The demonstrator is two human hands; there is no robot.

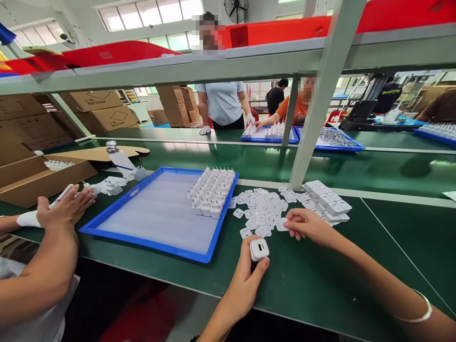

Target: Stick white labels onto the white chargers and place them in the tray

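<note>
My left hand [245, 280] is closed around a white charger [259, 249], its face with the dark port slot turned up toward me. To the right and a little farther off, my right hand [306, 224] pinches a thin white square plate [282, 224] between thumb and fingers. That plate is at the edge of a loose pile of similar white plates [261, 209] on the green bench. Behind my right hand stands a stacked block of white chargers [327, 200]. A blue-rimmed tray [149, 242] to the left carries rows of white plug chargers [213, 190] with pins pointing up.
At far left a co-worker's hands [66, 204] are over the bench, near white scraps and a pump bottle [119, 159]. An open cardboard box [42, 175] sits behind them. A slanting metal post [317, 104] rises beyond the plates. Several people work across the bench.
</note>
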